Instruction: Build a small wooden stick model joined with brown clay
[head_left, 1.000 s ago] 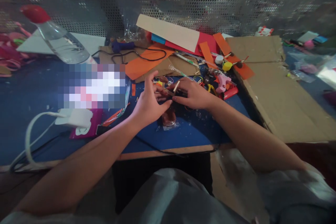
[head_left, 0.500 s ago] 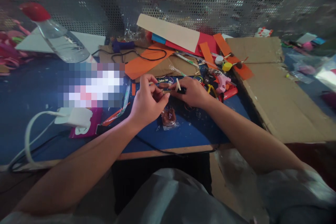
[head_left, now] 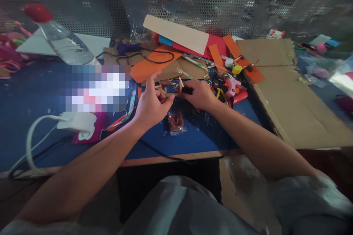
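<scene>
Over the middle of the desk, a small piece made of thin pale wooden sticks is held between my two hands. My left hand pinches its near side between thumb and bent fingers, with the index finger raised. From the other side my right hand grips it, a short pale stick standing up by the fingertips. Fingers partly hide the piece, so its full shape cannot be made out. Just below the hands lies a small clear packet with brown contents. Beyond the right hand is a pink glue gun.
A water bottle leans at the left, near a white charger with its cable. Orange sheets, a cream sheet and a blue-handled tool lie behind. Cardboard covers the right side; a yellow cap sits near it.
Both hands stay together on the stick piece and have shifted slightly. The upright stick has moved a little left and up, and the left index finger is straighter.
</scene>
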Demonstrator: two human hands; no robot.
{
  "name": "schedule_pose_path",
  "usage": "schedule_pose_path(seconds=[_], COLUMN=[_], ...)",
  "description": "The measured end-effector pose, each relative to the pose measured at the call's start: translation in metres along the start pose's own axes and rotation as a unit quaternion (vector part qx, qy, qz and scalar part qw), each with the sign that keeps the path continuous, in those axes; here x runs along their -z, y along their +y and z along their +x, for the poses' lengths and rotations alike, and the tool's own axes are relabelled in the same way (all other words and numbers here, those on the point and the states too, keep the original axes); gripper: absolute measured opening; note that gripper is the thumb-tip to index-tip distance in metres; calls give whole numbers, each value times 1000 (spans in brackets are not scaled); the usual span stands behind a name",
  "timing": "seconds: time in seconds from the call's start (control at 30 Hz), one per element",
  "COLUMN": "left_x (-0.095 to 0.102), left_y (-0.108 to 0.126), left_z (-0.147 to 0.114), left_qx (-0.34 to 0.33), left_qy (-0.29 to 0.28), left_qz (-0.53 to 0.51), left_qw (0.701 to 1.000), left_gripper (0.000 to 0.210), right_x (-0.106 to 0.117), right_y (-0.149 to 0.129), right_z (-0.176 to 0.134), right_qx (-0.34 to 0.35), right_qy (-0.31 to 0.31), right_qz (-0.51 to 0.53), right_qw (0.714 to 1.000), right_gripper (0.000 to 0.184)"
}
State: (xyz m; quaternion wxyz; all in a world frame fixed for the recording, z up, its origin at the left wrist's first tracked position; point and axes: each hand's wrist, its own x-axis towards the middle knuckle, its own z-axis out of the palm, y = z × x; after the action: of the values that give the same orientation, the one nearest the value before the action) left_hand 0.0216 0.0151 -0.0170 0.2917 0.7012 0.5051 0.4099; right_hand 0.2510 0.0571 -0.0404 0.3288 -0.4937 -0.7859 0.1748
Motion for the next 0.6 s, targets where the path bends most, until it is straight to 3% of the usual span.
schedule_pose_path(seconds=[0.17,0.37,0.6], left_x=[4,6,6], left_y=[7,7,9], left_z=[0,-2,-3], left_qx=[-7,-28,-20], left_qy=[2,-59,-66], left_qz=[25,119,142], left_qw=[1000,991,987], left_gripper=[80,87,90], right_x=[-4,-4,-3], right_y=[-4,-2,0], right_z=[5,6,5], right_qx=[7,-15,3], right_qy=[-10,-17,-12], right_qz=[24,3,5], right_qw=[1000,1000,1000], right_gripper=[38,24,27])
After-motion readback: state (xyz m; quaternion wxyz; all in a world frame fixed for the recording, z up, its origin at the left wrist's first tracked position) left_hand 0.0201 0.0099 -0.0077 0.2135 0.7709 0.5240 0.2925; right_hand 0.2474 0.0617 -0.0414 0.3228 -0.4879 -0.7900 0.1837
